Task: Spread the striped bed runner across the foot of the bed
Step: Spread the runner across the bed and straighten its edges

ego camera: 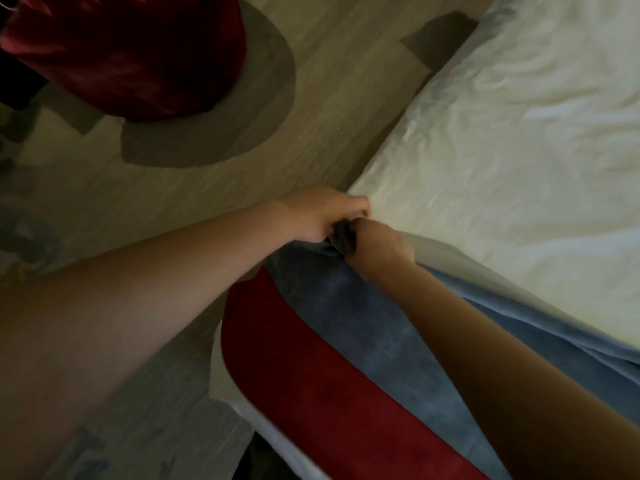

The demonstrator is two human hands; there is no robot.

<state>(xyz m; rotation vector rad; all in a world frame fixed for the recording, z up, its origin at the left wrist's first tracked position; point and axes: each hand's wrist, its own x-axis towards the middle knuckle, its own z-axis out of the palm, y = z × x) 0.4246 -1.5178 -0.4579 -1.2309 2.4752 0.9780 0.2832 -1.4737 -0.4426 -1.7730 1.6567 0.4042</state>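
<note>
The striped bed runner (349, 344) has red, dark blue and light blue bands and lies along the edge of the bed (519, 150), which is covered in white sheets. My left hand (322, 216) and my right hand (381, 247) meet at the bed's corner. Both are closed on the bunched dark end of the runner, fingers touching each other. The runner trails from the hands toward the lower right, partly hidden under my right forearm.
A dark red round seat (131, 53) stands on the floor at the upper left, on a carpet (214, 188) with grey shapes. Its patterned part shows at the left edge. The floor lies left of the bed corner.
</note>
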